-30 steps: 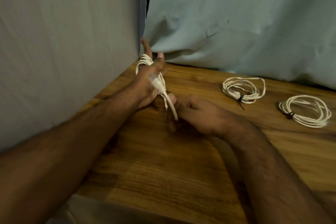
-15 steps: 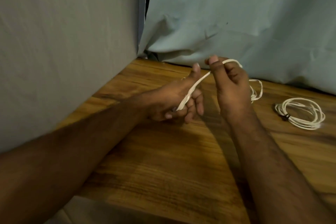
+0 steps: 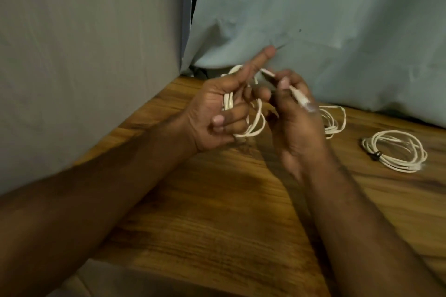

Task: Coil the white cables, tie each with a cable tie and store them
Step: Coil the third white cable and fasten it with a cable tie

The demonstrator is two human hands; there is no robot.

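Both forearms reach in from the near edge over a wooden table (image 3: 217, 224). Left hand (image 3: 217, 113), palm up above the table's left side: lower fingers curled around a white cable (image 3: 259, 123) wound in several loops about the hand, forefinger stretched up and away. Right hand (image 3: 296, 118), just right of the left and raised off the table: thumb and fingers pinch the cable's free end, whose plug (image 3: 305, 103) lies blurred across the back of the fingers. Behind the right hand, partly hidden, a second coil (image 3: 335, 125) rests on the table toward the far edge. Well right of it, a third coil (image 3: 395, 150) lies flat, bound by a dark tie (image 3: 375, 155) on its left side. Grey cloth (image 3: 313, 19) hangs along the far and left edges.
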